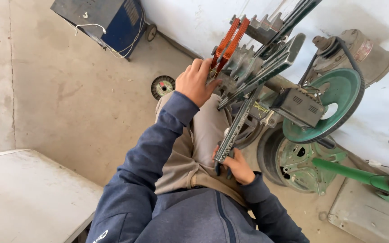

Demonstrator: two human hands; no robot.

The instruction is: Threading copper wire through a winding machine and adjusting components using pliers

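My left hand point(196, 82) is raised to a winding machine's grey metal former point(253, 67), with the fingers curled against its near side, just below orange-red copper wire coils point(228, 39). Whether the fingers pinch a wire I cannot tell. My right hand point(237, 165) is close to my lap and is closed around the dark handle at the lower end of a long slotted metal bar point(236, 126). That bar runs up to the former.
A green pulley wheel point(341, 94) with a belt, a motor point(361, 49) and a grey box point(300, 107) sit to the right. A green frame point(361, 175) lies lower right. On the floor are a wire spool point(162, 86) and a blue wheeled machine point(109, 20). A white tabletop point(23, 198) stands at lower left.
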